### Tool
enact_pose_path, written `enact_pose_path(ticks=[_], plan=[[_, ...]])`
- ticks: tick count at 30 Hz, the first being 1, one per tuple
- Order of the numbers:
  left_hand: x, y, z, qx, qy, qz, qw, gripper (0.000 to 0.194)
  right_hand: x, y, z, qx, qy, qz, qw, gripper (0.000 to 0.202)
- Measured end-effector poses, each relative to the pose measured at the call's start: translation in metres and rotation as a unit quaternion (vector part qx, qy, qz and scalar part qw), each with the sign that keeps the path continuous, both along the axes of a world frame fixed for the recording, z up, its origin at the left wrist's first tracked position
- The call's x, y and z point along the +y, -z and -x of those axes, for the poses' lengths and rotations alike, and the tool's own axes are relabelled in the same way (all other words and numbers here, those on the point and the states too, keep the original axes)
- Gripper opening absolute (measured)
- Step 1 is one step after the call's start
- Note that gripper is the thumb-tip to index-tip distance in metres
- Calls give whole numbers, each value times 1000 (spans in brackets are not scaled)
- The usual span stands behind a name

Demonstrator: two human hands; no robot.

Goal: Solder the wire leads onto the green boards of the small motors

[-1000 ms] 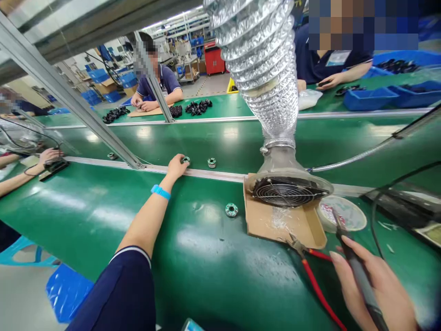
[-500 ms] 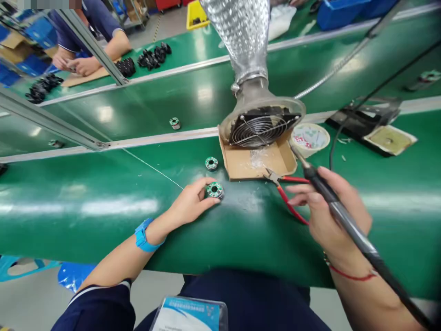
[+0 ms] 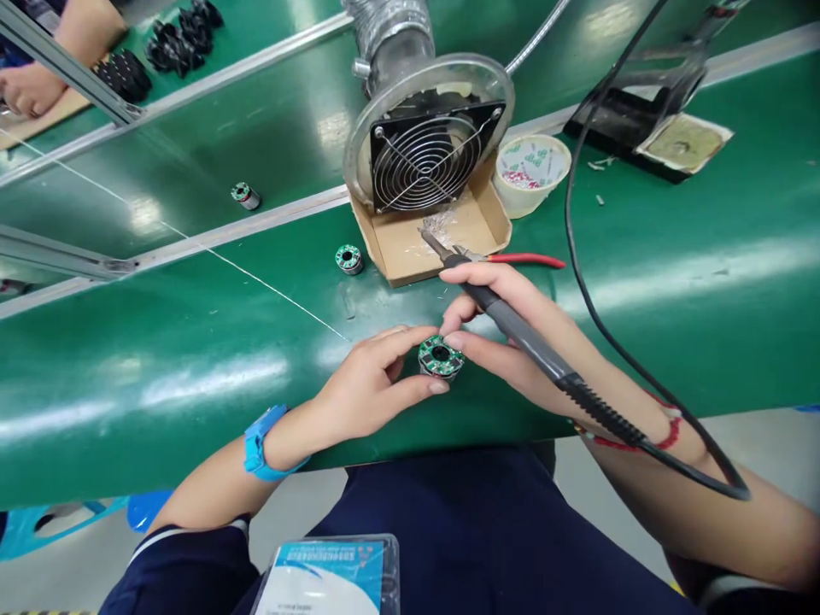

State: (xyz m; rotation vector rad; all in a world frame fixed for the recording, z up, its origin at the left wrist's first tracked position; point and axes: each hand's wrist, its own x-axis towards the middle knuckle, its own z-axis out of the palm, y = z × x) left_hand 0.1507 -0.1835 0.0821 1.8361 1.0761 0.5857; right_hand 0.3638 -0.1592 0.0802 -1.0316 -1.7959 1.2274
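Leftmost, beyond the strip along the worktop's (image 3: 128, 436) far edge, lies one green-topped cylinder (image 3: 247, 197); a second ring (image 3: 349, 260) sits inside that edge, just beside the cardboard tray (image 3: 401, 266). Close to the worktop's near edge, my left hand (image 3: 365, 384) pinches the circuit-board ring (image 3: 441, 357) between thumb and fingers; I can't tell whether it touches the surface. My right hand (image 3: 554, 318) grips the soldering iron (image 3: 525, 336), thumb against that ring's rim. Rightward, a tub (image 3: 525, 202) stands near the far edge.
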Motion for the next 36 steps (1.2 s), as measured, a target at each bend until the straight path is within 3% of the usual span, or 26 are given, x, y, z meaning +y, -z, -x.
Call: enact_pose_path(ticks=[7, 18, 25, 29, 31, 33, 36], plan=[[-3, -1, -5, 39, 0, -57, 998, 44, -2, 3, 1, -15, -4, 2, 1000, 40], [-10, 8, -6, -22, -22, -117, 993, 38, -7, 4, 9, 21, -1, -105, 994, 37], [-7, 15, -6, -14, -20, -85, 996, 40, -9, 15, 8, 19, -11, -115, 993, 35], [-6, 20, -5, 12, -38, -58, 998, 39, -11, 15, 10, 38, 50, -105, 993, 41], [-4, 21, -5, 34, -49, -95, 994, 37, -13, 15, 12, 49, 91, -92, 990, 43], [0, 21, -6, 76, -55, -182, 979, 32, -16, 15, 14, 48, 103, -73, 991, 41], [8, 23, -7, 174, -66, -329, 926, 22, -21, 16, 17, 24, 85, -40, 995, 40]])
